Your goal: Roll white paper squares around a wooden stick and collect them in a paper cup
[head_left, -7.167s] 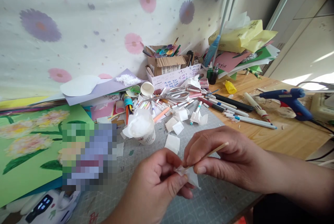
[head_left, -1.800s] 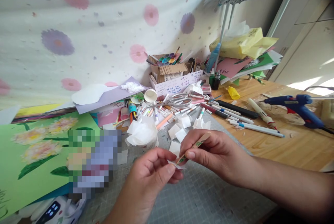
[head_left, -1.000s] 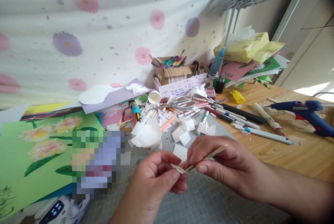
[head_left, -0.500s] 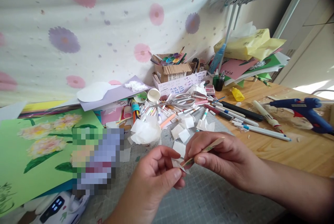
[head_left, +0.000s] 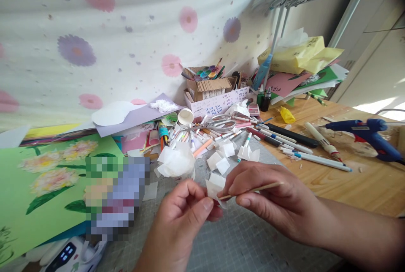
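My left hand (head_left: 182, 217) pinches a small square of white tissue paper (head_left: 213, 187) between thumb and fingers, low in the middle of the view. My right hand (head_left: 272, 202) grips a thin wooden stick (head_left: 253, 189) whose tip presses into that paper. Both hands hover just above a grey cutting mat (head_left: 240, 242). More white paper squares (head_left: 221, 163) lie on the mat beyond my hands, beside a cup stuffed with tissue (head_left: 177, 163).
A green flower painting (head_left: 38, 187) lies at the left. Pens and markers (head_left: 278, 137), scissors (head_left: 221, 123) and a cardboard box (head_left: 207, 86) crowd the back of the mat. A blue glue gun (head_left: 367, 132) rests on the wooden table at right.
The stick has swung from tilted up to nearly level. The paper square now stands up between my fingertips. My hands stayed in the same spot above the mat.
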Tool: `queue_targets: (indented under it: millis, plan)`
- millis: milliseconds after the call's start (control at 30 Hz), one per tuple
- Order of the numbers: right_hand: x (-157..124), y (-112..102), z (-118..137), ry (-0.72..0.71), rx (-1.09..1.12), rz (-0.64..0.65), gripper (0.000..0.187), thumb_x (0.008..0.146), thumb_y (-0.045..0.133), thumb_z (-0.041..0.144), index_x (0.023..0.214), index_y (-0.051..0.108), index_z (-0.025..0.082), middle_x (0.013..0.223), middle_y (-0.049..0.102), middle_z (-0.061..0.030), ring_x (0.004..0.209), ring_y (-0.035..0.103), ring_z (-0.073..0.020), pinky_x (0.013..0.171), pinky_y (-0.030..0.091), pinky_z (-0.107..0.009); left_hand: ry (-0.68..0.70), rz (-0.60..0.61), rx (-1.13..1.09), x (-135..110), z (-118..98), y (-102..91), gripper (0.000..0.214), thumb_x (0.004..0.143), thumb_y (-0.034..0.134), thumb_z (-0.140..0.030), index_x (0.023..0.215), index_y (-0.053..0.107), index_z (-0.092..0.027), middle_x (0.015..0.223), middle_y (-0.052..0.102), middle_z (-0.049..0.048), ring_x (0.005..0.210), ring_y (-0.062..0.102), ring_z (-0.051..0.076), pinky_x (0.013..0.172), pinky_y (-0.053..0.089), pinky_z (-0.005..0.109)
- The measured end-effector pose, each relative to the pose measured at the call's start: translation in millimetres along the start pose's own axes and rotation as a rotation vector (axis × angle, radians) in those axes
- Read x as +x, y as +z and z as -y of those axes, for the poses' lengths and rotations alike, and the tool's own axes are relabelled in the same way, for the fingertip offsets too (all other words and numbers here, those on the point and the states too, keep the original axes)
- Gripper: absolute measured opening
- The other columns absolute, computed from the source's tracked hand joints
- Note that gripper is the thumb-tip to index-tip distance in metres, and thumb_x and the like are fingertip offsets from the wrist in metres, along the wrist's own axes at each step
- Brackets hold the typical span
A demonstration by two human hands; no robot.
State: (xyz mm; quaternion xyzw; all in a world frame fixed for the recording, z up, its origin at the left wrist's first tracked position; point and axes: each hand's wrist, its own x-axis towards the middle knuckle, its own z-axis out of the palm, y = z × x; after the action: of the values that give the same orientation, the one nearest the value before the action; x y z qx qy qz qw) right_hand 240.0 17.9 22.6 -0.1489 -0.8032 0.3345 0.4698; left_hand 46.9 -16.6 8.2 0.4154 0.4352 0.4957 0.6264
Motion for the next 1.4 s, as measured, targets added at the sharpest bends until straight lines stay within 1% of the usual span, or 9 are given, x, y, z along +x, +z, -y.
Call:
queue_targets:
  millis: [100, 300, 500, 633, 767, 1067, 1167, 1267, 1400]
  plan:
    - [1, 0, 5, -0.058, -0.066, 0.017, 0.014, 0.087, 0.056, 0.001, 0.097, 0.059, 0.010, 0.085, 0.068, -0.0106, 0.085, 0.065, -0.0165, 0.075, 0.055, -0.027, 0.017, -0.010, 0.014, 0, 3, -0.4, 0.013, 0.073, 0.076, -0.027, 0.069, 0.069, -0.017, 0.065, 0.069, -0.0007, 0.067, 0.060, 0.014, 0.066, 0.046, 0.023]
    - [0, 2, 11, -0.142, -0.303, 0.116, 0.011, 0.091, 0.052, 0.007, 0.098, 0.059, 0.012, 0.093, 0.068, -0.0133, 0.086, 0.068, -0.0179, 0.076, 0.056, -0.026, -0.029, -0.084, -0.034, 0, 4, 3.9, 0.019, 0.063, 0.085, -0.027, 0.068, 0.070, -0.016, 0.065, 0.069, -0.0004, 0.064, 0.057, 0.012, 0.061, 0.044, 0.021]
    - [0, 3, 12, -0.159, -0.380, 0.181, 0.011, 0.091, 0.051, 0.011, 0.099, 0.057, 0.015, 0.095, 0.070, -0.0146, 0.085, 0.070, -0.0216, 0.074, 0.056, -0.029, -0.056, -0.126, -0.027, -2, 3, 6.9, 0.018, 0.064, 0.083, -0.024, 0.066, 0.067, -0.015, 0.062, 0.066, -0.0008, 0.061, 0.055, 0.012, 0.060, 0.043, 0.022]
    - [-2, 5, 11, -0.155, -0.377, 0.170, 0.014, 0.091, 0.051, 0.009, 0.102, 0.055, 0.016, 0.097, 0.070, -0.0144, 0.085, 0.069, -0.0217, 0.073, 0.056, -0.029, -0.051, -0.140, -0.008, -2, 3, 6.8, 0.016, 0.066, 0.080, -0.020, 0.065, 0.065, -0.015, 0.059, 0.063, -0.0022, 0.060, 0.052, 0.011, 0.057, 0.041, 0.021]
    - [-2, 7, 9, -0.127, -0.324, 0.138, 0.017, 0.090, 0.053, 0.007, 0.104, 0.055, 0.017, 0.096, 0.069, -0.0131, 0.084, 0.069, -0.0193, 0.073, 0.056, -0.026, -0.031, -0.130, 0.005, -2, 3, 6.8, 0.013, 0.068, 0.077, -0.019, 0.065, 0.064, -0.016, 0.060, 0.063, -0.0019, 0.061, 0.053, 0.012, 0.058, 0.041, 0.022]
    - [-2, 6, 4, -0.038, -0.139, -0.042, 0.022, 0.088, 0.054, 0.001, 0.102, 0.061, 0.015, 0.088, 0.070, -0.0086, 0.086, 0.067, -0.0163, 0.079, 0.055, -0.026, 0.020, -0.126, 0.089, -4, 0, 5.8, 0.010, 0.072, 0.069, -0.018, 0.064, 0.063, -0.017, 0.063, 0.064, -0.0007, 0.065, 0.054, 0.014, 0.064, 0.041, 0.024]
    - [-3, 6, -2, 0.064, -0.072, -0.154, 0.014, 0.089, 0.058, 0.008, 0.097, 0.064, 0.018, 0.087, 0.070, -0.0062, 0.086, 0.067, -0.0170, 0.077, 0.055, -0.028, 0.009, -0.152, 0.098, -2, -1, 6.6, 0.012, 0.072, 0.068, -0.017, 0.063, 0.061, -0.017, 0.062, 0.064, -0.0013, 0.065, 0.055, 0.014, 0.064, 0.040, 0.023]
    - [-4, 6, -9, 0.205, 0.120, -0.239, 0.005, 0.092, 0.059, 0.019, 0.093, 0.065, 0.020, 0.083, 0.069, -0.0038, 0.080, 0.068, -0.0161, 0.072, 0.058, -0.028, -0.007, -0.185, 0.078, 0, -3, 6.8, 0.013, 0.072, 0.067, -0.017, 0.063, 0.058, -0.018, 0.060, 0.063, -0.0020, 0.062, 0.056, 0.013, 0.062, 0.041, 0.023]
    - [-5, 6, -16, 0.318, 0.355, -0.300, 0.007, 0.090, 0.063, 0.026, 0.091, 0.065, 0.019, 0.082, 0.068, -0.0037, 0.078, 0.068, -0.0154, 0.073, 0.060, -0.030, 0.003, -0.221, 0.068, 1, -3, 6.4, 0.016, 0.072, 0.067, -0.015, 0.064, 0.053, -0.019, 0.057, 0.061, -0.0042, 0.058, 0.056, 0.012, 0.060, 0.041, 0.022]
